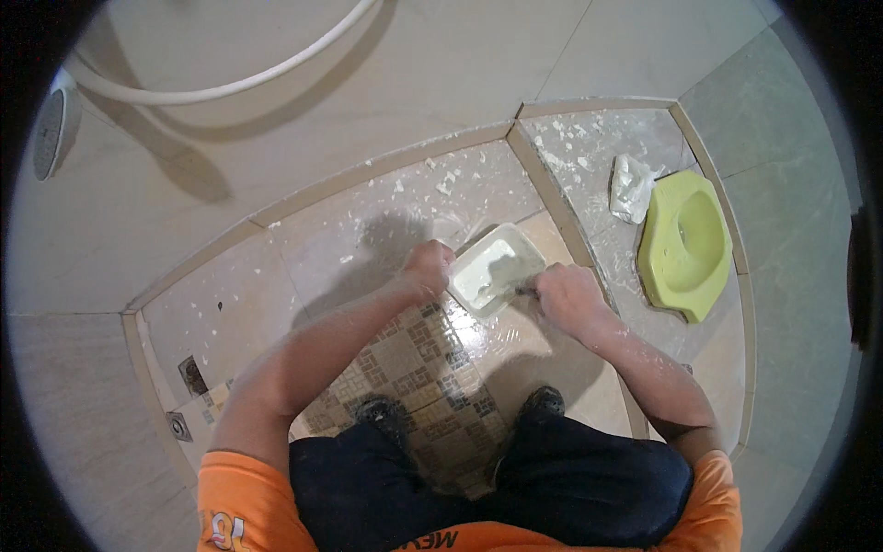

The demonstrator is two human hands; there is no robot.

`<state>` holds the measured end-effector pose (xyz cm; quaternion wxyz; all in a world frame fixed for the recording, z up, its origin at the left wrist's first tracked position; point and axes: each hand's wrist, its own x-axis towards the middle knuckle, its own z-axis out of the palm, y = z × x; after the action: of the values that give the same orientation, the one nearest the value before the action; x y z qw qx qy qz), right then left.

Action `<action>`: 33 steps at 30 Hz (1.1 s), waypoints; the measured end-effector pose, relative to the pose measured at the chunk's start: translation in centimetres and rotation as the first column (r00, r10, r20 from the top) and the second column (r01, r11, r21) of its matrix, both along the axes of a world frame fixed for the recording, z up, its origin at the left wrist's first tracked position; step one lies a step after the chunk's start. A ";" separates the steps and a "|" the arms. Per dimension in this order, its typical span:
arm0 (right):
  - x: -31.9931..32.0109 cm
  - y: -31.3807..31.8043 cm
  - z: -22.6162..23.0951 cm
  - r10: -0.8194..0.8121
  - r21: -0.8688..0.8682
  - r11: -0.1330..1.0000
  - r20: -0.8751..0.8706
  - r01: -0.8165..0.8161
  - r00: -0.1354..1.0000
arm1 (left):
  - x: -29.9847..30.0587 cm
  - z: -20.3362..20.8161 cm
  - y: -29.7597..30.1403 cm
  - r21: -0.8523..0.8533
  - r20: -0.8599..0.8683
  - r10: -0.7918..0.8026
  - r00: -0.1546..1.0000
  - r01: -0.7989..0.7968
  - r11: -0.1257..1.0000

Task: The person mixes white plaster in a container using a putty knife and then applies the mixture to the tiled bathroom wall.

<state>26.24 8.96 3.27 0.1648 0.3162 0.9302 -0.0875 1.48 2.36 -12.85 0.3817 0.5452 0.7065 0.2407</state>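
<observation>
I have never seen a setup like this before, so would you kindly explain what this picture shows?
Happily. There is no machine here: a person is working with two bare hands. A wide fisheye camera on their head looks down, so the edges bend and the picture's left is their own left.

The left hand grips an off-white rectangular tub holding a smeared whitish substance. The right hand, beside the tub's other side, is closed on a small dark object, too hidden to identify.

Whitish flakes are scattered over the beige and patterned tiled floor. To the right are a crumpled whitish plastic bag and a yellow-green squat toilet pan. At upper left are a curved white hose and a round-faced shower head.
</observation>
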 end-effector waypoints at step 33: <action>-0.4 -4.2 -1.7 0.041 0.094 0.995 -0.064 -0.034 0.997 | -1.1 2.7 -0.6 -0.087 -0.150 -0.058 0.987 0.045 0.995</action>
<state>25.85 4.73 1.56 0.1207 0.3030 0.9439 -0.0512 0.40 1.78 -10.12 0.3551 0.5636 0.7287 0.1588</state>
